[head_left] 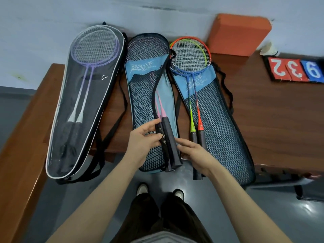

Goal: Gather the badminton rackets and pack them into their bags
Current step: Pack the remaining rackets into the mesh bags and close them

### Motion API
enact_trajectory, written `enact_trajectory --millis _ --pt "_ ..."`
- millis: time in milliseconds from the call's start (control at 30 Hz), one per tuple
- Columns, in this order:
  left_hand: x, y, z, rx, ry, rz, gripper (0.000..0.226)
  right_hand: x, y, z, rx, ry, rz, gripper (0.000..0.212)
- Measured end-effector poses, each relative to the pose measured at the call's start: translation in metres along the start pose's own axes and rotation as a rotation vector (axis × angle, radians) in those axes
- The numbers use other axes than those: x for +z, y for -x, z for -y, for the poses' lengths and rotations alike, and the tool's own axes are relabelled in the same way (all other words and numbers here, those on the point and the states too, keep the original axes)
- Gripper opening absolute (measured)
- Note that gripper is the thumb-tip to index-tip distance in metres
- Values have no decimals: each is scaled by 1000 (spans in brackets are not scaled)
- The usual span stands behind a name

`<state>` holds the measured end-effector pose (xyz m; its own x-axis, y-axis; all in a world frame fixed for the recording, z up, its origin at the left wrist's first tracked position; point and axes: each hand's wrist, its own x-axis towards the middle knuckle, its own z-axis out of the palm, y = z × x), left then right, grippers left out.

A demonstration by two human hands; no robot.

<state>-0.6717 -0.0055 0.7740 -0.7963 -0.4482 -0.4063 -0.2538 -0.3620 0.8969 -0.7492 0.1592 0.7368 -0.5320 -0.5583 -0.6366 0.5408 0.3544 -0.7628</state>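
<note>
A wooden table (273,109) stands against a pale wall, seen from above. An orange block (239,34) sits at the back, leaning on the wall. To the right lie numbered score cards (296,70), red and blue, with a white shuttlecock (269,50) just behind them.

Three racket bags lie side by side, all overhanging the near table edge. The left bag (87,102) is black with a clear front; two purple rackets (94,50) are inside it. The middle bag (149,106) is blue with black mesh and holds two pink rackets (162,109), heads inside, handles crossing the open edge near the bottom. The right bag (219,123), also blue mesh, has two more rackets (190,55), orange and green, lying on top of it, heads sticking out past its top. Black straps trail between the bags.

The left hand (143,139) pinches the mesh edge of the middle bag beside the pink rackets' dark handles. The right hand (194,155) has loosely bent fingers, fingertips touching the handles' right side; whether it grips them cannot be told.

Below, dark trousers and two shoes stand on a grey floor.
</note>
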Motion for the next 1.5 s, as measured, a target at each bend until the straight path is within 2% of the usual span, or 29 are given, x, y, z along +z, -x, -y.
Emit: enact_trajectory --millis 133,300,367,533,667,800,900,967,1033,1167,1300,1367,1433,1500 --pt "3 -3 -4 -13 106 -15 45 -11 14 -3 104 -287 -77 24" --pt "10 -3 -9 -15 160 -29 42 -15 29 2 160 -344 47 21" --pt "14 -5 -12 -6 186 -48 41 -16 32 6 94 -380 92 25" --pt "22 -13 -24 22 197 -104 37 -26 36 8 -128 -455 230 68" --pt "26 -9 -31 63 180 -103 33 -31 44 14 -267 -423 364 70" --pt "33 -2 -34 160 13 -94 37 -26 46 19 -324 -443 260 64" --pt "44 2 -33 186 -85 -42 44 -22 44 27 -313 -454 156 47" --pt "49 2 -34 174 -89 -51 46 -23 44 28 -311 -418 107 29" --pt "54 3 -36 150 -17 -51 47 -25 47 28 -332 -392 83 22" --pt "62 7 -38 146 89 -59 47 -34 47 25 -373 -399 66 18" --pt "73 15 -32 169 76 -63 57 -44 44 19 -400 -342 39 36" --pt "77 18 -25 174 51 -48 59 -47 46 14 -441 -307 8 24" --pt "79 17 -19 175 38 -23 51 -52 49 8 -487 -256 -1 16" --pt "81 17 -17 188 29 -17 40 -58 55 4 -525 -226 65 28"
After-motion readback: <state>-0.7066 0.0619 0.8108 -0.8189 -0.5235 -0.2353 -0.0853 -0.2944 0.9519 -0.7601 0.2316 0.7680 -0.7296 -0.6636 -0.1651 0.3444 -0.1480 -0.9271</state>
